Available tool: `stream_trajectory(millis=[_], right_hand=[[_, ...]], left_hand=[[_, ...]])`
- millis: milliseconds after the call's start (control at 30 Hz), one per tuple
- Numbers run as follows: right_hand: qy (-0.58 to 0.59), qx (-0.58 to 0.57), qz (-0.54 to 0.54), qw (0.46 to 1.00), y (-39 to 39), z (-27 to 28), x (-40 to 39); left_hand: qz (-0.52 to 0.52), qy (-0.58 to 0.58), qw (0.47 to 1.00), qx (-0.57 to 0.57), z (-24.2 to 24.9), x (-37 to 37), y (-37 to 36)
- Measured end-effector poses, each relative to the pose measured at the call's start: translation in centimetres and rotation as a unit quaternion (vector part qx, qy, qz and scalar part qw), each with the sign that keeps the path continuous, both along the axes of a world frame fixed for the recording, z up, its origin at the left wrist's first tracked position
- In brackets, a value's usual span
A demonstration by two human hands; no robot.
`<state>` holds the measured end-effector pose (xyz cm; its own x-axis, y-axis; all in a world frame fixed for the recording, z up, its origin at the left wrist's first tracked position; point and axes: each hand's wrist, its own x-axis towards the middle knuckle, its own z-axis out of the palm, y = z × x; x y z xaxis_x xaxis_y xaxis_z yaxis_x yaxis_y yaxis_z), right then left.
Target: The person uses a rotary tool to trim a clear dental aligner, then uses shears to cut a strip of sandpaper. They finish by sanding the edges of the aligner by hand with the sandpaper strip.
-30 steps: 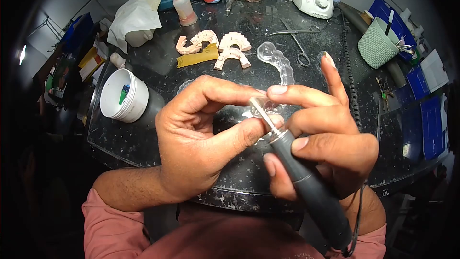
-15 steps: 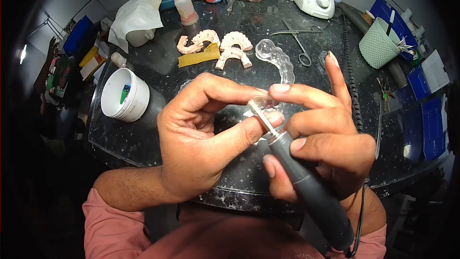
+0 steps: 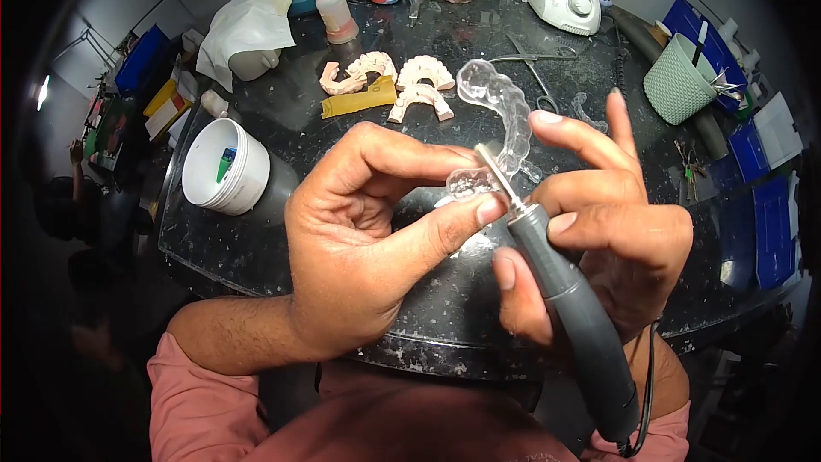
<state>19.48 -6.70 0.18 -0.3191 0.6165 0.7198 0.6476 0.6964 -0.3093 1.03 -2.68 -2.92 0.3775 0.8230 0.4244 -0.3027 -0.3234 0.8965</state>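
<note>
Left hand (image 3: 346, 239) pinches one end of the clear tray (image 3: 510, 115) between thumb and index finger, above the near half of the table (image 3: 218, 252); the tray's other end curves up and away toward the scissors (image 3: 540, 77). Right hand (image 3: 633, 231) is closed round the drill (image 3: 583, 325), thumb and middle fingers on its barrel, index and little fingers stretched out clear of it. Compared with half a second ago: right hand and drill sit a little farther to the right, and the right index tip, then up against the left fingertips, is now lifted and well apart from them. The bur (image 3: 499, 175) shifts right along with the drill and crosses in front of the tray near the left fingertips; contact cannot be told from this angle. More of the tray shows between the two hands, and its far end lies slightly higher in view. Casts (image 3: 425, 73), strip (image 3: 357, 101) and tub (image 3: 252, 175) keep their places on the table, apart from a slight shift of the whole view. A small clear piece (image 3: 590, 113) lies beyond the right index finger, near the scissors.
</note>
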Motion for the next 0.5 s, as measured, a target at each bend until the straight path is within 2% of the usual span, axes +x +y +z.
stream_trajectory(millis=[267, 500], right_hand=[[0.048, -0.032, 0.075, 0.996, 0.23, 0.17, 0.49], [0.056, -0.019, 0.084, 0.995, 0.26, 0.07, 0.68]], left_hand=[[0.013, -0.018, 0.999, -0.025, 0.28, 0.22, -0.08], [0.016, -0.034, 0.999, -0.014, 0.08, 0.32, 0.1]])
